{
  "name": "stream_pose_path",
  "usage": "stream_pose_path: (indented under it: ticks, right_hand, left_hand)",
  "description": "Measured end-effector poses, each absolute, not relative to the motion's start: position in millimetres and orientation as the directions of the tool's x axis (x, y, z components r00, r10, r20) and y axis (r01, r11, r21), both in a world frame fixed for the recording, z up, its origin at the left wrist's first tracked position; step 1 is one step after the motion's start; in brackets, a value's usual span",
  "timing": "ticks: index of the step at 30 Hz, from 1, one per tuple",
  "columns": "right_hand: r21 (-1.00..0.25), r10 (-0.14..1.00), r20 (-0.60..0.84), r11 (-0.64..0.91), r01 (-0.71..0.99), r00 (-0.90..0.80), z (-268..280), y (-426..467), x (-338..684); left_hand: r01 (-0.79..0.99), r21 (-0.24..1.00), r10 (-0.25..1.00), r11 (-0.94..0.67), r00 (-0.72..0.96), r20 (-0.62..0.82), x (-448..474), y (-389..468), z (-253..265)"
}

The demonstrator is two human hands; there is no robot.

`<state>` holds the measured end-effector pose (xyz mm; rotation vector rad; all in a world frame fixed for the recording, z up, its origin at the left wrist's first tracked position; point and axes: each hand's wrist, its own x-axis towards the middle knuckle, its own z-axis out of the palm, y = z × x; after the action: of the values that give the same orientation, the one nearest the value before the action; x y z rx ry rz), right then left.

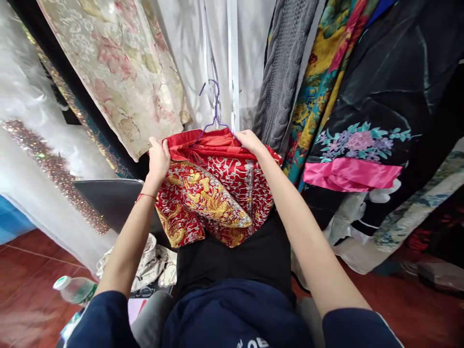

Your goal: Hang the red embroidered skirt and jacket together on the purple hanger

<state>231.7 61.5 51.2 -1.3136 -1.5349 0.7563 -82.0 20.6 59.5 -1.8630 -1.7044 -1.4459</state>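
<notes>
Red embroidered garment (217, 198), gold & silver stitching, is up in front of the wearer's black trousers (232, 266), spread b/w both hands. All spots below are rel. to it.

L hand (158, 157) is closed on its top L corner, thumb over the red edge; other fingers mostly hidden behind cloth. Thin red bracelet (145, 196) on that wrist. R hand (251, 143) grips the top edge toward its R side, right by the shoulder of the purple wire hanger (216, 104); can't tell if it pinches the wire too. Hanger's lower part sits in the garment's top opening, hook up above it.

Behind/above: white ribbon (233, 58). Upper L: sheer floral fabric (119, 63). Upper R: gray cable-knit (284, 72), then multicolor floral cloth (319, 82). Farther R: black satin fabric (395, 87) w/ flower embroidery, pink satin band (351, 175) just under the flowers. Just L: dark panel (110, 203). Lower L: spotted white cloth (150, 266), & beyond it a clear plastic bottle (78, 290), white cap.
</notes>
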Motion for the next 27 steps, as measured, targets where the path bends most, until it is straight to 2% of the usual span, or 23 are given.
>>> stream_pose_path:
  ticks: [4,7,9,11,14,17,20,22,24,27]
  right_hand:
    - [-0.932,0.973,0.226,0.230,0.281,-0.049,47.6,71.4,238.1]
    - [-0.951,0.980,0.186,0.199,0.235,-0.078,47.7,75.1,239.4]
    - [-0.953,0.982,0.177,0.189,0.236,-0.069,48.8,74.1,238.2]
    - [-0.955,0.984,0.169,0.178,0.237,-0.058,50.7,70.8,237.0]
    - [-0.954,0.988,0.138,0.150,0.260,-0.065,56.9,66.2,240.3]
    - [-0.927,0.989,0.007,0.061,0.369,-0.147,69.2,65.1,251.9]
    - [-0.860,0.963,-0.120,0.020,0.511,-0.240,82.1,64.1,266.4]
    - [-0.822,0.949,-0.165,0.019,0.569,-0.270,85.4,61.0,273.7]
    - [-0.809,0.948,-0.189,-0.003,0.587,-0.257,83.2,55.9,278.3]
    - [-0.844,0.966,-0.120,0.021,0.536,-0.227,74.9,48.2,281.2]
  left_hand:
    - [0.919,0.343,0.745,-0.192,-0.091,0.661,-73.9,23.0,46.6]
    - [0.960,0.280,0.894,0.023,-0.145,0.424,-72.7,27.5,45.4]
    - [0.963,0.236,0.928,0.130,-0.203,0.314,-75.8,34.7,47.7]
    - [0.964,0.205,0.904,0.170,-0.235,0.358,-81.2,42.3,51.4]
    - [0.968,0.207,0.807,0.141,-0.233,0.542,-89.9,50.9,60.8]
    - [0.983,0.173,0.715,0.067,-0.168,0.679,-94.3,60.5,76.2]
    - [0.997,0.070,0.645,0.017,-0.064,0.761,-92.6,76.1,85.1]
    - [1.000,-0.001,0.674,0.009,-0.006,0.739,-90.1,88.6,78.9]
    - [0.999,-0.038,0.776,0.001,0.023,0.630,-88.9,100.1,62.9]
    - [0.998,0.051,0.929,0.020,-0.038,0.367,-93.5,112.1,37.0]
